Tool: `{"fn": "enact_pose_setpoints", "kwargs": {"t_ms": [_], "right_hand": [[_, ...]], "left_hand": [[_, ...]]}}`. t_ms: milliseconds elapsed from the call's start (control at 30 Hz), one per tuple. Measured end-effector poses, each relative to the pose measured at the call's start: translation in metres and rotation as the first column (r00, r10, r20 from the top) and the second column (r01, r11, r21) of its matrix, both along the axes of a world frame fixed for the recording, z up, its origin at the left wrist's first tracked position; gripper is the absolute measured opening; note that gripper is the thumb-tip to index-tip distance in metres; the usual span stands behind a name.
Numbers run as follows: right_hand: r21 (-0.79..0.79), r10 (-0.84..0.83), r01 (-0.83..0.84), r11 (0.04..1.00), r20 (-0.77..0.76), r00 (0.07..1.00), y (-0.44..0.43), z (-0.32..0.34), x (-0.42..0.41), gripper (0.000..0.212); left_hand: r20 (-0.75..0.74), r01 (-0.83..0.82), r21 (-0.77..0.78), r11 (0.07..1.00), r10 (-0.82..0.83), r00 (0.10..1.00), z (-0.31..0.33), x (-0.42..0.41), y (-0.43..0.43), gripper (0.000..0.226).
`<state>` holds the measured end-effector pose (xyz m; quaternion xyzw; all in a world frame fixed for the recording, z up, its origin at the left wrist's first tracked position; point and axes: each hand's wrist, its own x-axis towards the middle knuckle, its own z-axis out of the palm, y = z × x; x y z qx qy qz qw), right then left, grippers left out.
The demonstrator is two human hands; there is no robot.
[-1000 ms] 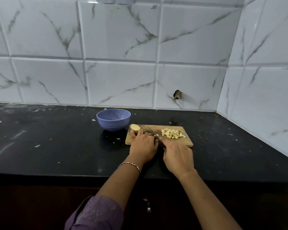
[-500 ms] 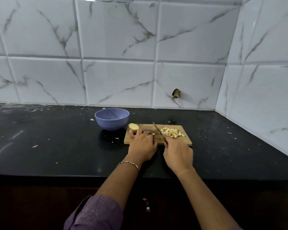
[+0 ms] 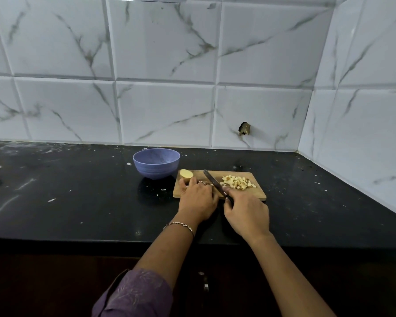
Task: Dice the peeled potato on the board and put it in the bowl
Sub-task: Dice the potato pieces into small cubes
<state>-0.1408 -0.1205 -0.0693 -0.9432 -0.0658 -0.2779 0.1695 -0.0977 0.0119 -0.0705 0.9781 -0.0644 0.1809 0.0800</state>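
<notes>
Left hand (image 3: 198,197) clamps down on the potato (image 3: 186,176) on the board (image 3: 258,194), right hand (image 3: 246,211) grips the knife (image 3: 214,183), blade between them; diced pieces (image 3: 237,181) beyond the right hand, bowl (image 3: 156,163) past the left.

Knife (image 3: 214,183) tip lifted, then swung slightly left.

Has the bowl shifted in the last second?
No. The bowl stands where it did, just left of the far left corner of the cutting board.
</notes>
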Motion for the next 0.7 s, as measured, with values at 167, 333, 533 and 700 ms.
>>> {"fn": "enact_pose_setpoints", "kwargs": {"t_ms": [167, 333, 533, 700], "right_hand": [[-0.106, 0.031, -0.028, 0.994, 0.030, 0.999, 0.003, -0.002, 0.002, 0.032], [-0.178, 0.075, -0.068, 0.982, 0.034, 0.997, 0.005, -0.001, 0.007, 0.032], [-0.271, 0.109, -0.100, 0.958, 0.020, 0.994, 0.008, 0.002, 0.012, 0.036], [-0.268, 0.084, -0.079, 0.960, 0.006, 0.996, 0.010, 0.000, 0.013, 0.035]], "left_hand": [[0.000, -0.003, 0.003, 1.000, 0.003, 1.000, -0.002, 0.003, 0.000, 0.040], [0.026, 0.005, 0.032, 0.999, -0.006, 1.000, -0.004, 0.007, -0.001, 0.042], [0.035, 0.015, 0.021, 1.000, -0.015, 0.999, -0.007, 0.009, 0.000, 0.041], [0.026, 0.023, 0.016, 1.000, -0.024, 0.999, -0.009, 0.011, 0.001, 0.041]]}}
